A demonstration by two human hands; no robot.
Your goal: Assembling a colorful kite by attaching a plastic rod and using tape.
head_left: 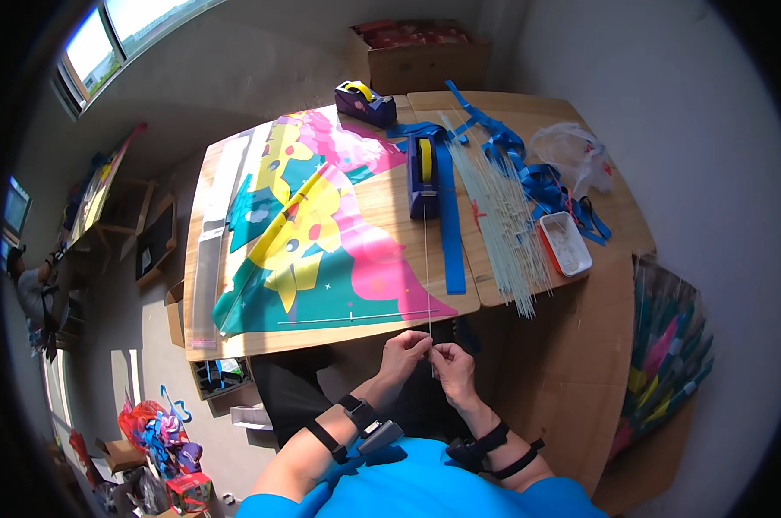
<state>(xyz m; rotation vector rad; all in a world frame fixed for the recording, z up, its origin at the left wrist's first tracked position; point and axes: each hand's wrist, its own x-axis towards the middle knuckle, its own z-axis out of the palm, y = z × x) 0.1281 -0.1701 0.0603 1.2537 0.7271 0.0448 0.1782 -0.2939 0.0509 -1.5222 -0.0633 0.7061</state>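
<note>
A thin pale rod (428, 276) stretches from the front of the purple tape dispenser down to my hands at the table's near edge. My left hand (404, 356) pinches it near its lower end. Pressed close beside it, my right hand (453, 373) also has its fingertips closed at the rod; any small piece between them is too small to make out. Left of the rod lies a printed kite sail (356, 250) in teal, yellow and pink, with another white rod (365, 318) along its near edge. The tape dispenser (423, 177) holds a yellow-cored roll.
To the right lie a bundle of pale rods (498, 216), blue ribbon (529, 164), a plastic bag (572, 155) and a white-and-red tub (565, 244). A second dispenser (365, 104) stands at the back. A cardboard box (421, 65) sits behind the table (382, 194). Far left, another person (35, 293) works.
</note>
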